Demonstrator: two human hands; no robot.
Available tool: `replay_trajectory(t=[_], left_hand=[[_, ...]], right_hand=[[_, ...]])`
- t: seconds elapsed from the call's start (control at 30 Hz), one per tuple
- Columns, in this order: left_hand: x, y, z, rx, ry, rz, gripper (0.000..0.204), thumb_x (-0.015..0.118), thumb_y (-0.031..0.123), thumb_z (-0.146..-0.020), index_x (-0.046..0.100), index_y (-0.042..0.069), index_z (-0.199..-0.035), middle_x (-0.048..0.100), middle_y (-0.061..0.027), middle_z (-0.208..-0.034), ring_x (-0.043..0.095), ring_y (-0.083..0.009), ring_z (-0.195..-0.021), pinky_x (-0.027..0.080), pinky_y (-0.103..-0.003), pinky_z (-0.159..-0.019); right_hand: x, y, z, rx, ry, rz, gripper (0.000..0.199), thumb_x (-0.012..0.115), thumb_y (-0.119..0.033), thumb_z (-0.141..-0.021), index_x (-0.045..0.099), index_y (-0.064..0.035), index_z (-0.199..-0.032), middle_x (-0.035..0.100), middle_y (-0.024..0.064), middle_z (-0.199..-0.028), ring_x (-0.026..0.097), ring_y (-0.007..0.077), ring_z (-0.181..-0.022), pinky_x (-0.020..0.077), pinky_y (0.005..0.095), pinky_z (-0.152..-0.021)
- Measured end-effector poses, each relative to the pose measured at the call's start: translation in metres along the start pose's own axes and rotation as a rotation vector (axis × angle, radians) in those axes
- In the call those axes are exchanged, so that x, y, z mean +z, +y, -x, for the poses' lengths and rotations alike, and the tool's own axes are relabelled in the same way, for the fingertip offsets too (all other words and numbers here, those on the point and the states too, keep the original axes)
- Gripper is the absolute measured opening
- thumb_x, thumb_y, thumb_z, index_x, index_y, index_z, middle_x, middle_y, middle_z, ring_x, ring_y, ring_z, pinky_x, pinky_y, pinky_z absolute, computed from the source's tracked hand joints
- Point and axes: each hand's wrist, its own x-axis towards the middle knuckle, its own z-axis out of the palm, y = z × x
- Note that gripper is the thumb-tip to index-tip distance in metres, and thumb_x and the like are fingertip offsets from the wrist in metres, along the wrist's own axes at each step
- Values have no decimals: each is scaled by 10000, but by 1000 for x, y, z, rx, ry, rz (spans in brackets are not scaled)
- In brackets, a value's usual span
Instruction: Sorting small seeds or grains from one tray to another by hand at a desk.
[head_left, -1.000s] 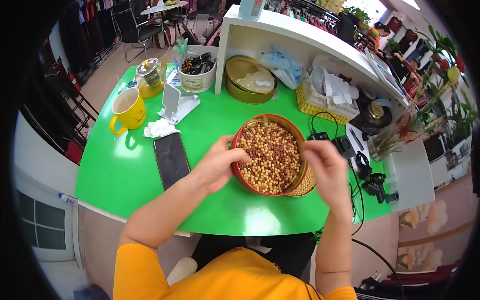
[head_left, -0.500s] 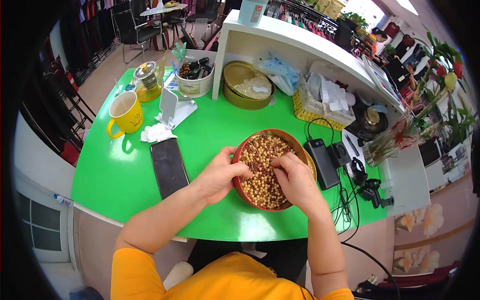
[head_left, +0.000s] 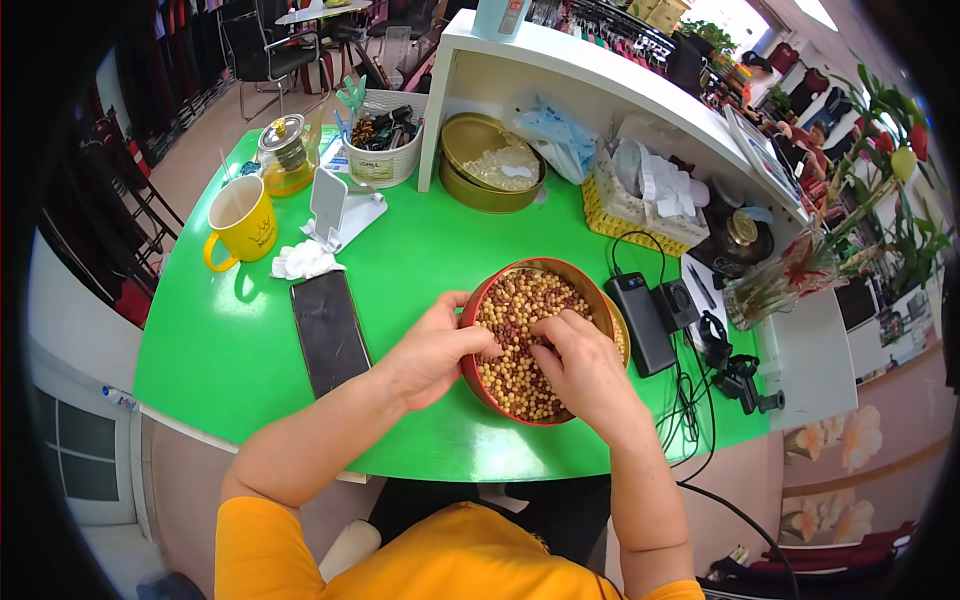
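A red-rimmed round tin (head_left: 592,283) sits near the front of the green table, filled with mixed beans (head_left: 520,385), pale yellow and reddish brown. My left hand (head_left: 440,348) grips its left side, thumb over the rim at the beans and fingers around the outside. Inside the tin, toward the right, my right hand (head_left: 583,362) has its fingers bent and drawn together at the surface of the beans. What those fingertips hold, if anything, is hidden. Partly behind the tin on its right shows the edge of a gold-coloured round container (head_left: 621,338).
Left of the tin lie a dark phone (head_left: 330,330), crumpled tissue (head_left: 306,260), a phone stand (head_left: 345,212), a yellow mug (head_left: 242,220) and a glass teapot (head_left: 286,155). On the right are a black power bank (head_left: 642,325), cables (head_left: 685,410) and a flower vase (head_left: 765,290).
My right hand has shifted slightly left within the beans. My left hand keeps its hold on the tin. The whole view has moved a little.
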Motion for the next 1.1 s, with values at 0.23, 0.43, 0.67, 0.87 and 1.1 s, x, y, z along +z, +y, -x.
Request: replay_trajectory(t=[0.23, 0.43, 0.67, 0.87, 1.1], left_hand=[[-2, -1, -5, -4, -1, 10, 670, 612, -55, -720, 265, -29, -1293, 517, -151, -1127, 572, -202, -1002, 481, -346, -895], [1, 2, -4, -9, -2, 15, 675, 610, -61, -719, 265, -33, -1299, 516, -152, -1135, 571, -211, -1009, 482, -354, -900], [-8, 9, -6, 39, 57, 34, 642, 602, -74, -722, 297, -39, -1285, 512, -161, -1148, 566, -233, -1022, 484, -366, -904], [-8, 12, -10, 46, 89, 34, 633, 600, -76, -721, 303, -39, -1278, 511, -166, -1147, 565, -234, -1021, 488, -367, -898], [-5, 6, -7, 11, 69, 23, 636, 604, -71, -717, 298, -33, -1274, 514, -162, -1139, 568, -229, -1014, 495, -360, -887]], right_hand=[[1, 1, 1, -13, 21, -5, 116, 622, -52, -812, 603, -12, -919, 590, 134, -859, 597, 317, -823, 479, 402, -715], [1, 9, 3, 69, 129, -275, 85, 627, -50, -857, 618, -7, -930, 615, 56, -798, 599, 153, -707, 466, 273, -594], [-44, 47, 16, 397, 483, -746, 84, 614, -41, -886, 636, -16, -963, 613, -25, -798, 539, 32, -675, 419, 165, -562], [-22, 43, 26, 302, 441, -333, 99, 611, -28, -879, 622, 2, -972, 613, 5, -837, 566, 70, -732, 462, 211, -617], [-5, 0, 6, -1, 55, -251, 168, 634, -1, -818, 603, -9, -982, 587, 90, -898, 605, 234, -801, 486, 307, -676]])
